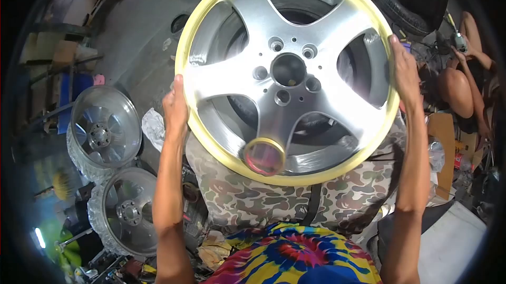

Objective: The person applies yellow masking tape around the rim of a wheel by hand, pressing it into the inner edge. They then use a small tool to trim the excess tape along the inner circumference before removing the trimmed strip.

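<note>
The left hand (176,106) and right hand (407,70) grip opposite sides of the wheel rim (240,68), fingers closed on its yellow edge, forearms reaching up; it lies above the camouflage cloth (269,202)

Both hands (175,102) grip the taped wheel rim (221,81); camouflage cloth (253,202) beneath

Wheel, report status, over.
Left hand and right hand gripping opposite sides of wheel. Yellow band around its edge. Tape roll overlapping near edge; nothing else across its face.
</note>
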`<state>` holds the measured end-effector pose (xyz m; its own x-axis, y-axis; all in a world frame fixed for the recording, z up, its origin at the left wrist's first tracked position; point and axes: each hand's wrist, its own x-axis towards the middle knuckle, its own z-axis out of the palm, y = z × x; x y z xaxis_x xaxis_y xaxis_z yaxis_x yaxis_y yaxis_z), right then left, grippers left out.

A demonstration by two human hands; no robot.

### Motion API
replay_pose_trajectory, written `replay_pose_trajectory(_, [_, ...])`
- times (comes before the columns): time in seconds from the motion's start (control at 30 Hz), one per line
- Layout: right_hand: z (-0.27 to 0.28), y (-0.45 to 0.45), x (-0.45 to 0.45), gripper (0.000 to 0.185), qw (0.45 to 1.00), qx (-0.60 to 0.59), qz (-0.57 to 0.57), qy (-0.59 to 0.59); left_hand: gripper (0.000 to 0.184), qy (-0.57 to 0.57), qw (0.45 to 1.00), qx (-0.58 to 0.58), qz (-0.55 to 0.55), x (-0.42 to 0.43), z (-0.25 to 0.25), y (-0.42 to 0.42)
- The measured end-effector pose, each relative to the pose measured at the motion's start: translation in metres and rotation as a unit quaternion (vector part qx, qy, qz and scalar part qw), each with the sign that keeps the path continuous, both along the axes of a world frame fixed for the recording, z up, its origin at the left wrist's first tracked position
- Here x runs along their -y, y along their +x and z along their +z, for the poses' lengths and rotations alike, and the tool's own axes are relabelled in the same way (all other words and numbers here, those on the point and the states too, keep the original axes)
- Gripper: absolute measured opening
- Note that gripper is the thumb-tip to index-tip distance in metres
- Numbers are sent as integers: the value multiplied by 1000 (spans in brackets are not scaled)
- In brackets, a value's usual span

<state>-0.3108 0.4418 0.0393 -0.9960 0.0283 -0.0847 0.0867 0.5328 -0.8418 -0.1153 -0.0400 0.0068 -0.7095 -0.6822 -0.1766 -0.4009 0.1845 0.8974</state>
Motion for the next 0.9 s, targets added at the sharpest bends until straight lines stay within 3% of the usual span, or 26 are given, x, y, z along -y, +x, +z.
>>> replay_pose_trajectory(0.03, [-13,5,3,65,993,-116,-18,8,60,-1,1000,-25,1,3,1,-16])
replay_pose_trajectory(0.17, [-27,57,-8,64,997,-50,-62,20,68,-41,997,13,-69,52,4,-80])
replay_pose_trajectory(0.23, [-39,97,-5,63,994,-50,-97,10,69,-80,989,-29,-118,49,16,-108])
replay_pose_trajectory(0.43, [-24,178,-3,53,992,-16,-115,58,66,0,979,-22,-204,41,33,-137])
replay_pose_trajectory(0.5, [6,175,-9,56,948,79,-36,307,64,-7,981,-34,-190,40,28,-133])
replay_pose_trajectory(0.53, [13,175,-5,49,945,17,-42,324,62,-23,981,-35,-190,38,28,-131])
replay_pose_trajectory(0.57, [18,174,1,43,960,-31,-64,269,60,-40,980,-37,-189,36,29,-130])
replay_pose_trajectory(0.63, [48,167,28,34,958,-59,-38,277,60,-42,982,-40,-182,34,28,-128])
replay_pose_trajectory(0.73, [44,171,90,22,983,-117,114,90,60,-16,985,-50,-166,29,29,-129])
replay_pose_trajectory(0.77, [33,174,115,20,972,-152,175,33,60,-19,985,-49,-166,27,30,-130])
replay_pose_trajectory(0.9, [11,190,207,21,922,-208,326,28,57,-93,982,-53,-155,42,20,-130])
